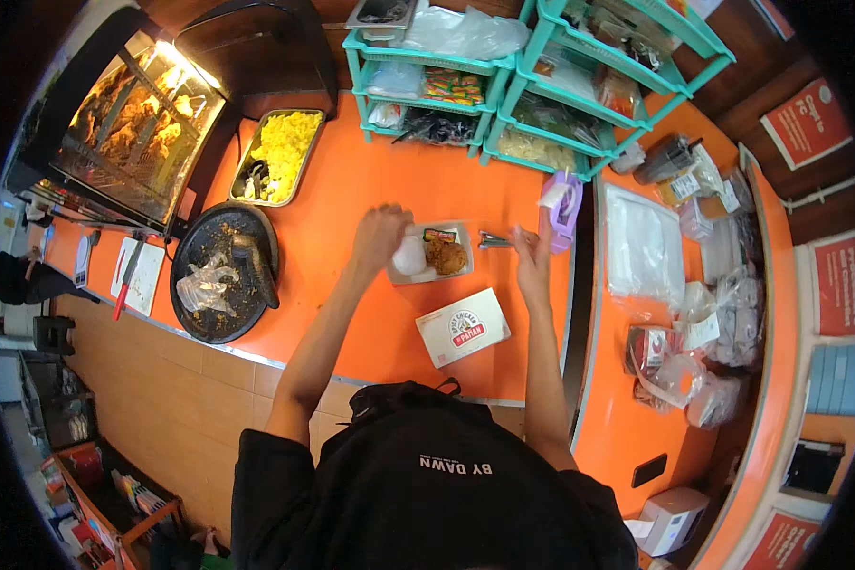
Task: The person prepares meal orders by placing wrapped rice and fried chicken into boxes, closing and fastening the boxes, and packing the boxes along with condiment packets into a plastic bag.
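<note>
A small open cardboard box [464, 271] stands on the orange counter before me. Inside are a piece of fried chicken [447, 257], a rounded white bundle [409, 256] and a sauce sachet [439, 235]. My left hand [383, 234], blurred with curled fingers, is at the box's left side; whether it holds anything is unclear. To the right, my right hand [533, 260] is raised by a small stapler-like tool [495, 241]. Blur hides whether the fingers grip it. A closed, printed white carton [464, 328] lies nearer to me.
At left are a black round tray [185, 313] with a plastic glove [208, 285], a metal pan of yellow rice [282, 157], a knife [130, 274] and a lit food warmer [139, 128]. Turquoise racks [427, 65] stand behind. A purple tape dispenser [564, 217] is at right.
</note>
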{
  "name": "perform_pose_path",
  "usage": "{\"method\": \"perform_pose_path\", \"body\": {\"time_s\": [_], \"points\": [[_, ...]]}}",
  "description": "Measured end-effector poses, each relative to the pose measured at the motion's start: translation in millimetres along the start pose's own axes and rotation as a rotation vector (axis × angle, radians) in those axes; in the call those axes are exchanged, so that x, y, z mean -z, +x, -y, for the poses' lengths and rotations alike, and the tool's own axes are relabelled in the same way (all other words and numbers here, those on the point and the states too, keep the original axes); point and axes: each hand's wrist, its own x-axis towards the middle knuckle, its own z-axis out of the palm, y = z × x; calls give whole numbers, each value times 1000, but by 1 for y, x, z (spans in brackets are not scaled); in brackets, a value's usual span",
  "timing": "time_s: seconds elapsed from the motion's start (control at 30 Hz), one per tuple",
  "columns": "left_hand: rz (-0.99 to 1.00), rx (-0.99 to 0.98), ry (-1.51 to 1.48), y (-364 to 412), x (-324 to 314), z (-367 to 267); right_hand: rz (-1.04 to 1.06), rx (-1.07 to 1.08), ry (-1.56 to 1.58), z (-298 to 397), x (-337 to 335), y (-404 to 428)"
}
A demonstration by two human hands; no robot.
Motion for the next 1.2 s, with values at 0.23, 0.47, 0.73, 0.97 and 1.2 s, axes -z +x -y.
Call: {"method": "perform_pose_path", "body": {"time_s": [0.23,0.47,0.73,0.97,1.2], "points": [[-105,434,-401,-71,-53,-45,408,38,-881,-44,-79,49],[-320,771,-353,-83,-96,-44,393,71,-595,-100,-83,10],[-273,901,-1036,-78,-81,-23,332,-144,-269,-101,-75,24],[-85,930,-1118,-62,-25,-1,467,-434,-224,-42,-56,51],[-43,876,-1112,-63,-19,2,523,-469,-274,-43,-60,46]]}}
